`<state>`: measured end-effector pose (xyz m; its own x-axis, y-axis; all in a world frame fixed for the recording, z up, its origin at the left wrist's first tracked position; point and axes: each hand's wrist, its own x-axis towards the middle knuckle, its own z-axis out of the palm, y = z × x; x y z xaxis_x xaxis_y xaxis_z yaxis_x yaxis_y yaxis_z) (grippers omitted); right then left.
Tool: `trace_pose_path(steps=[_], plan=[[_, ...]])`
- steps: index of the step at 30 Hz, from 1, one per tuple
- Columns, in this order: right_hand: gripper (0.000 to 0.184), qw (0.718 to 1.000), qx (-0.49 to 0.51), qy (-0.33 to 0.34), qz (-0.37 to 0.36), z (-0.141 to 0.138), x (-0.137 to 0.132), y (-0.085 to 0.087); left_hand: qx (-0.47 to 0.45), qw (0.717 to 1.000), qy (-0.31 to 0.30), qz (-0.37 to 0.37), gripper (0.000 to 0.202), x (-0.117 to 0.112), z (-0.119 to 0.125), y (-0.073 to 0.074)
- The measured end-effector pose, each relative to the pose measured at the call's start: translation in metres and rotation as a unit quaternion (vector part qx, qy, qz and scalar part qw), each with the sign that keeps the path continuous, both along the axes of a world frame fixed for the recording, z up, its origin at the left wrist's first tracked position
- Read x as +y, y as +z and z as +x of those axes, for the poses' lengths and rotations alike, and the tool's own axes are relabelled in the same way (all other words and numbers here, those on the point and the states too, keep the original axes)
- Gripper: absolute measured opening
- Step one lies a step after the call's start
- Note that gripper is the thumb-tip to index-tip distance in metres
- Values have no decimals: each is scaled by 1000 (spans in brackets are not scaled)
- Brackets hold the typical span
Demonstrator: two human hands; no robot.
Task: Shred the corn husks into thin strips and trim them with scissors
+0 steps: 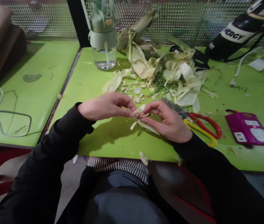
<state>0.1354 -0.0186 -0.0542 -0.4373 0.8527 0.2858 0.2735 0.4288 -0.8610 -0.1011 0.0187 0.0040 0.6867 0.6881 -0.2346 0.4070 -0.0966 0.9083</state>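
My left hand (106, 105) and my right hand (167, 119) meet above the green table (94, 137), fingertips pinched together on a small folded strip of pale corn husk (142, 116). A loose end of the strip hangs down under my right fingers. Just behind the hands lie small husk cuttings (135, 93), and beyond them a pile of corn husks (160, 67). Scissors with red and yellow handles (199, 126) lie right beside my right hand.
A green water bottle (102, 34) stands at the back. A purple power strip (247, 129) lies at the right, a black device with cables (237, 34) behind it. A white cable (8, 113) loops on the left table. A husk scrap (143, 157) sits on the front edge.
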Motion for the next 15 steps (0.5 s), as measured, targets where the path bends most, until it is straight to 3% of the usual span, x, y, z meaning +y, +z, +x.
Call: trace_pose_path(steps=[3, 6, 10, 15], plan=[[21, 1000, -11, 0, 8, 1, 0, 0, 14, 997, -72, -32, 17, 1, 6, -10], [24, 1000, -18, 3, 13, 2, 1, -2, -1, 994, -98, -57, 16, 0, 10, -14], [23, 1000, -24, -2, 4, 2, -1, 0, -23, 993, -96, -70, 13, -2, 11, -14], [17, 999, -31, -9, 21, -2, -5, 10, -34, 998, -49, -35, 12, -3, 13, -19]])
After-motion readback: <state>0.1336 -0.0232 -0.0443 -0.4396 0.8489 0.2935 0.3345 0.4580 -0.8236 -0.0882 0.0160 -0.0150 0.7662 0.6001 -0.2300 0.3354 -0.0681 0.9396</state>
